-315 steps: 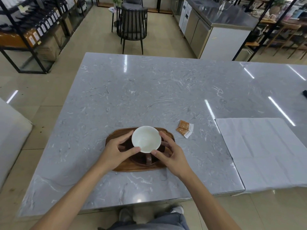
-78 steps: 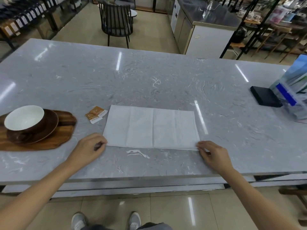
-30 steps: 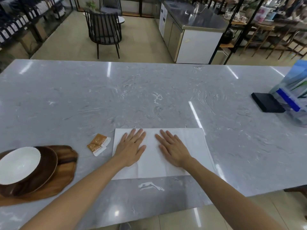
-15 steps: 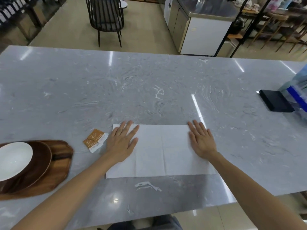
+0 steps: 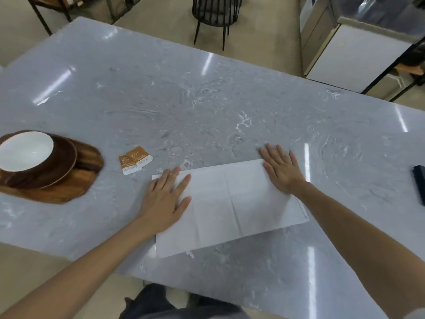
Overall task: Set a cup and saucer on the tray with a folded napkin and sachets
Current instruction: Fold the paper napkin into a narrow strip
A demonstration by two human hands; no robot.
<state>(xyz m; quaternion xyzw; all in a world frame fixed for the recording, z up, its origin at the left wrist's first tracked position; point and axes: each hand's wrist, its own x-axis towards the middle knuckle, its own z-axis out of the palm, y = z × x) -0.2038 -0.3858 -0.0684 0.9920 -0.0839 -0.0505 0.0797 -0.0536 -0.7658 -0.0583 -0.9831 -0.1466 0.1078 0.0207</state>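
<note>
A white napkin (image 5: 232, 206), folded into a long rectangle, lies flat on the grey marble table. My left hand (image 5: 166, 199) presses flat on its left end, fingers spread. My right hand (image 5: 281, 170) lies flat on its far right corner. Left of the napkin lie two orange sachets (image 5: 134, 159). At the far left a wooden tray (image 5: 69, 187) carries a dark brown saucer (image 5: 65, 162) with a white-lined cup (image 5: 25, 150) on it.
The marble table (image 5: 207, 100) stretches far ahead. A black flat object (image 5: 419, 184) lies at the right edge. A dark chair (image 5: 215, 12) and a steel counter (image 5: 358, 40) stand beyond the table. The table's near edge runs just below my forearms.
Both hands have slid apart across the napkin, from its middle to its two ends, pressing it flat. The view has tilted, so the napkin now lies at a slant.
</note>
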